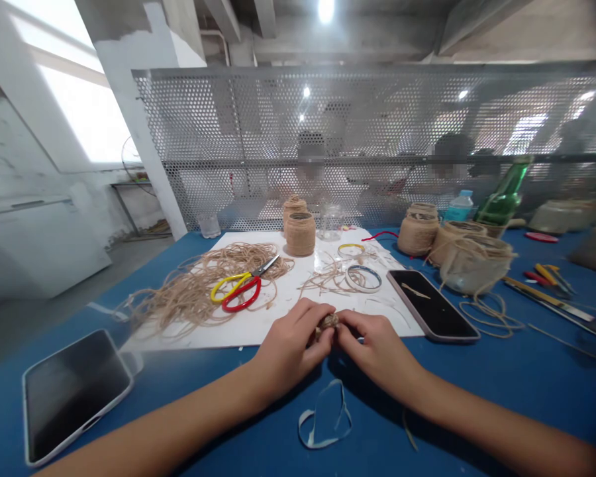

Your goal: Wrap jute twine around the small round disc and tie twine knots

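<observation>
My left hand (291, 344) and my right hand (375, 348) meet at the front edge of a white sheet (258, 324). Both pinch a small twine-wrapped object (328, 322) between their fingertips. Most of that object is hidden by my fingers. A loose pile of brown twine (189, 291) lies on the sheet to the left. Scissors with one yellow and one red handle (241, 289) rest on it. Two tape rings (362, 278) lie further back on the sheet.
A tablet (72, 391) lies at the front left and a phone (432, 305) to the right, on the blue table (501, 384). Twine-wrapped jars (300, 232), a green bottle (504, 195) and hand tools (546, 275) stand behind. A tape loop (325, 414) lies near me. People sit behind a perforated screen (377, 112).
</observation>
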`<state>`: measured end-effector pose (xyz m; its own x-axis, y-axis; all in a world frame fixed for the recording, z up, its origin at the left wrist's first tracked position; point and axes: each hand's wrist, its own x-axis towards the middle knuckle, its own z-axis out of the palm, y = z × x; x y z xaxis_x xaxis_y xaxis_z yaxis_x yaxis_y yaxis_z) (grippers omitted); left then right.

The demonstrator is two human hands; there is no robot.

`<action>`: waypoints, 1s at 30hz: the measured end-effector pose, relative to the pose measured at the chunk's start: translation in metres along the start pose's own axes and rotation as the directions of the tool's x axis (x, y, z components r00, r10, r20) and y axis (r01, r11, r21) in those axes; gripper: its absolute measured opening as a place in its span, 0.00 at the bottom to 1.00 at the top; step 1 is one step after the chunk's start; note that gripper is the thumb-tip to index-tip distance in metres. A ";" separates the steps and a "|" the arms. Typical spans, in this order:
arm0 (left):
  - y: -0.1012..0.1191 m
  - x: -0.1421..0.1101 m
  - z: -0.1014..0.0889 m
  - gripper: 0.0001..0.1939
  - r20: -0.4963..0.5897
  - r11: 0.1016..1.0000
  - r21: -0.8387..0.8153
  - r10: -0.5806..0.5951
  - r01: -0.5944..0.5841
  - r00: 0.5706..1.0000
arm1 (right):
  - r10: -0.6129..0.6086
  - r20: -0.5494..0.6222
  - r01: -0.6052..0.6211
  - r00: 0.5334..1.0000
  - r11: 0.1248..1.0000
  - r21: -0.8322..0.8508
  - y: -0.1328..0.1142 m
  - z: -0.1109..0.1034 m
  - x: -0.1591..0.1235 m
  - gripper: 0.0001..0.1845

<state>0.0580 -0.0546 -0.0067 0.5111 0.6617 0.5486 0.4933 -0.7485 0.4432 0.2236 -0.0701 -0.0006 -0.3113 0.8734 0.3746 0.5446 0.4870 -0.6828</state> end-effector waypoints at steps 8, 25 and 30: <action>-0.001 0.003 -0.004 0.12 -0.018 0.999 -0.046 -0.028 0.027 0.999 | 0.017 0.014 -0.016 1.000 0.998 -0.061 -0.001 -0.002 0.001 0.09; -0.001 0.006 -0.002 0.13 0.055 0.950 -0.239 -0.195 0.203 0.979 | 0.025 0.024 -0.028 0.999 0.987 0.160 -0.001 -0.009 0.003 0.13; -0.001 0.005 0.000 0.05 0.029 0.946 -0.222 -0.234 0.234 0.972 | 0.054 0.024 -0.057 0.998 0.989 0.139 -0.001 -0.008 0.003 0.09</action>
<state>0.0602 -0.0507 -0.0046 0.4021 0.8193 0.4087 0.4303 -0.5631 0.7055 0.2279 -0.0679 0.0060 -0.3000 0.8980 0.3218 0.4476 0.4304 -0.7838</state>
